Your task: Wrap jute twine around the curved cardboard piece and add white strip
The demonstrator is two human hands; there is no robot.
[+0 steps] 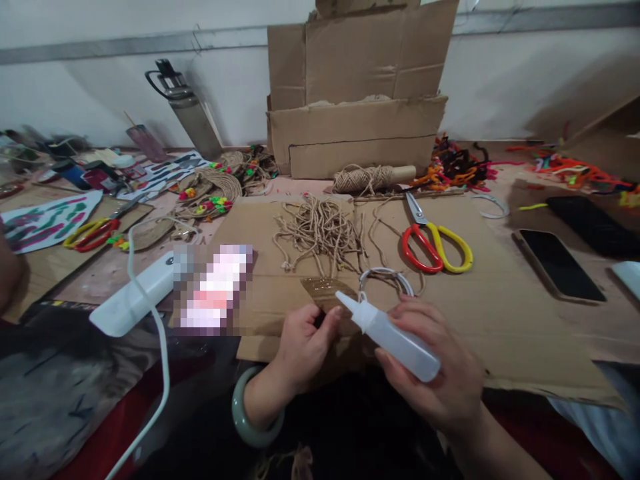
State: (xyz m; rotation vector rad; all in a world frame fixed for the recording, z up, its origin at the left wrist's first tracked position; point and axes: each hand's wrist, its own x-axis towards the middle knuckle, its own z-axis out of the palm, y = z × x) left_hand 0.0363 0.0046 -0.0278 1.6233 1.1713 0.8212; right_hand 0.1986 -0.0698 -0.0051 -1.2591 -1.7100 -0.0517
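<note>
Pinches a glossy brown piece (324, 289) in the left hand (303, 343), near the front edge of the cardboard sheet (505, 320). Grips a translucent squeeze bottle (400, 341) in the right hand (440, 367).

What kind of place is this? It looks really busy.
Probably a craft workroom: the right hand holds a squeeze bottle, cut twine lies on cardboard beside red-and-yellow scissors, and bright yarn-like scraps are piled behind.
</note>
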